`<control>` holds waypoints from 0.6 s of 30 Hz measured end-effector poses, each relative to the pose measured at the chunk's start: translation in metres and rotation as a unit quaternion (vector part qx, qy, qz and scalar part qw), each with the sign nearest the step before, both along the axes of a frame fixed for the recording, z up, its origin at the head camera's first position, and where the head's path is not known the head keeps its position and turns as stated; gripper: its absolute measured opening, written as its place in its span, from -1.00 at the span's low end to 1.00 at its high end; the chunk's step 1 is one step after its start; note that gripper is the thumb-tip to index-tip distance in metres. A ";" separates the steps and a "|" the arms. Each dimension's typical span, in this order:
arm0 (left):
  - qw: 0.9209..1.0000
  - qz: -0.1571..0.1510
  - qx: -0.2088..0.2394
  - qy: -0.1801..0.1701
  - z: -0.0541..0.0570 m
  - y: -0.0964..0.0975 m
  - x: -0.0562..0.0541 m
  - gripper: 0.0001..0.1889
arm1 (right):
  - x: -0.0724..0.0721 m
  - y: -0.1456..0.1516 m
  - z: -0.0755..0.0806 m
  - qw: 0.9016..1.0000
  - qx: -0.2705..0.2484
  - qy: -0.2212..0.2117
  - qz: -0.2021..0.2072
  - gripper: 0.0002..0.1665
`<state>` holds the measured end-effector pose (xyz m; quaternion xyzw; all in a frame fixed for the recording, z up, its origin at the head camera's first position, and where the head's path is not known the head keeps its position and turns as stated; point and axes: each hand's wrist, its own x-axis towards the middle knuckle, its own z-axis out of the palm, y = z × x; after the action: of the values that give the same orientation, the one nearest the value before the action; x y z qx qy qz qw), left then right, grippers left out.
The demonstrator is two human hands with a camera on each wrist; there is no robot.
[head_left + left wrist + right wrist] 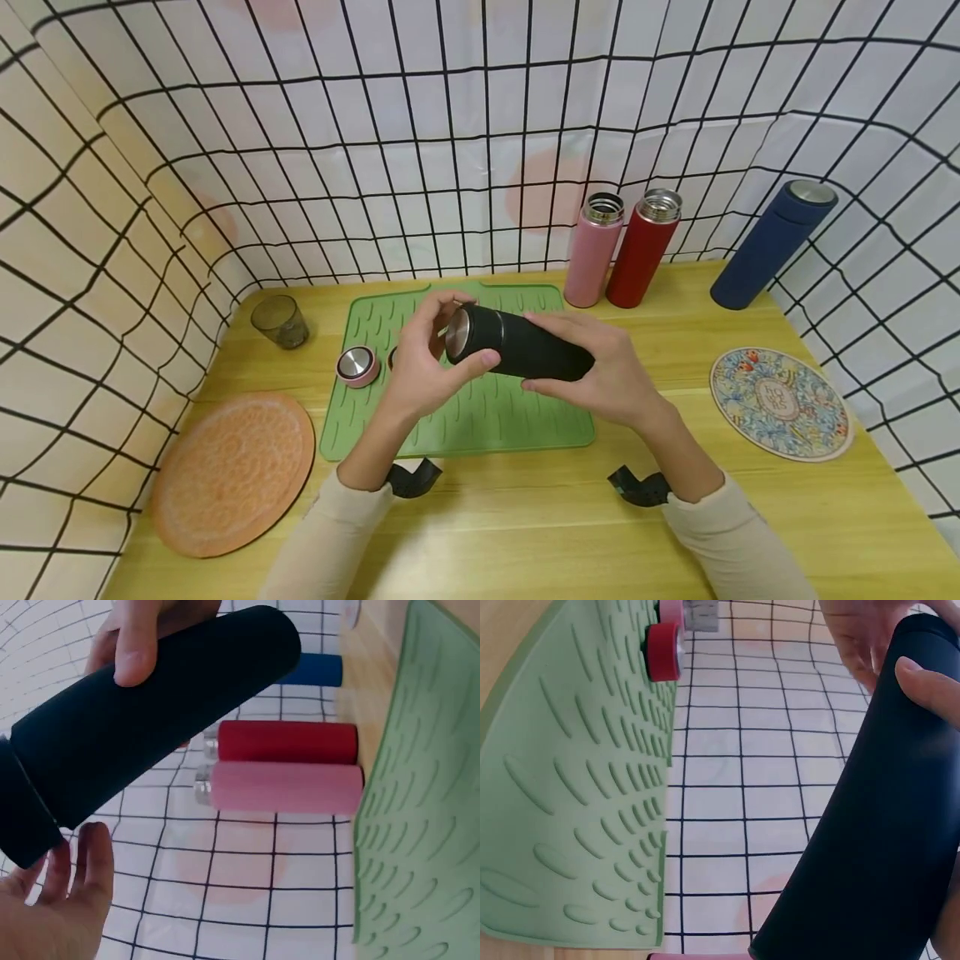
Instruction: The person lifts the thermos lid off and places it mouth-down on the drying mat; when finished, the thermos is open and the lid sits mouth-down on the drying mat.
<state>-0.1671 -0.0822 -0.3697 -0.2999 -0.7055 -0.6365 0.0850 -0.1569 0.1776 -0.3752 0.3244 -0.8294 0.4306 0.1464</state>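
Both hands hold a black thermos [543, 346] tilted above the green drying mat [480, 433]. Its dark cap, with a steel disc on the end, points to the left and sits on the body with a thin seam showing. The left hand [431, 362] curls its fingers and thumb around the cap [22, 810]. Around the body toward the base, the right hand [607, 362] grips with the thumb on the near side. On the mat lie a pink lid [357, 367] and a red lid [662, 652], the latter mostly hidden behind the left hand in the head view.
Behind the mat's right end stand a pink bottle [591, 258] and a red bottle [642, 258], both without lids. Farther right is a capped blue bottle [771, 246]. A smoky glass [281, 322] and an orange round mat [236, 475] lie left, a patterned round mat [780, 404] right.
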 end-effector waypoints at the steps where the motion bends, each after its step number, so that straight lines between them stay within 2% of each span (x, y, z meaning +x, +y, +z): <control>1: 1.000 -0.016 0.001 0.005 0.000 0.000 0.000 -0.07 | 0.000 0.000 0.000 1.000 0.000 -0.003 -0.001 -0.02; 3: 0.996 -0.075 0.014 0.042 0.002 0.000 -0.001 -0.07 | 0.000 0.001 0.000 1.000 -0.005 -0.020 0.007 -0.02; 4: 0.991 -0.112 0.024 0.061 0.003 -0.001 -0.001 -0.07 | 0.001 0.003 0.001 0.999 -0.009 -0.032 0.015 -0.02; 6: 0.977 -0.183 0.046 0.097 0.006 -0.004 -0.002 -0.11 | 0.002 0.007 0.003 0.997 -0.021 -0.059 0.035 -0.01; 8: 0.967 -0.220 0.064 0.110 0.008 -0.007 -0.003 -0.16 | 0.003 0.010 0.004 0.995 -0.034 -0.080 0.051 -0.01; 9: 0.966 -0.225 0.071 0.102 0.009 -0.009 -0.003 -0.18 | 0.003 0.011 0.005 0.994 -0.040 -0.086 0.056 -0.01; 11: 0.972 -0.206 0.079 0.077 0.008 -0.009 -0.003 -0.19 | 0.003 0.010 0.005 0.994 -0.043 -0.085 0.053 -0.01; 13: 0.985 -0.149 0.078 0.046 0.006 -0.008 -0.003 -0.18 | 0.002 0.008 0.002 0.997 -0.031 -0.065 0.033 -0.02; 15: 0.995 -0.075 0.061 0.019 0.003 -0.006 -0.003 -0.18 | 0.000 0.005 -0.001 0.999 -0.016 -0.040 0.013 -0.02; 16: 0.998 -0.042 0.048 0.008 0.001 -0.005 -0.003 -0.18 | -0.001 0.003 -0.002 1.000 -0.009 -0.028 0.004 -0.02; 18: 0.999 -0.015 0.030 -0.005 -0.002 -0.003 -0.004 -0.17 | -0.003 0.001 -0.004 1.000 -0.001 -0.012 -0.006 -0.01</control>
<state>-0.1708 -0.0853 -0.3713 -0.3043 -0.6819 -0.6602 0.0811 -0.1596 0.1787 -0.3790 0.3140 -0.8327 0.4344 0.1390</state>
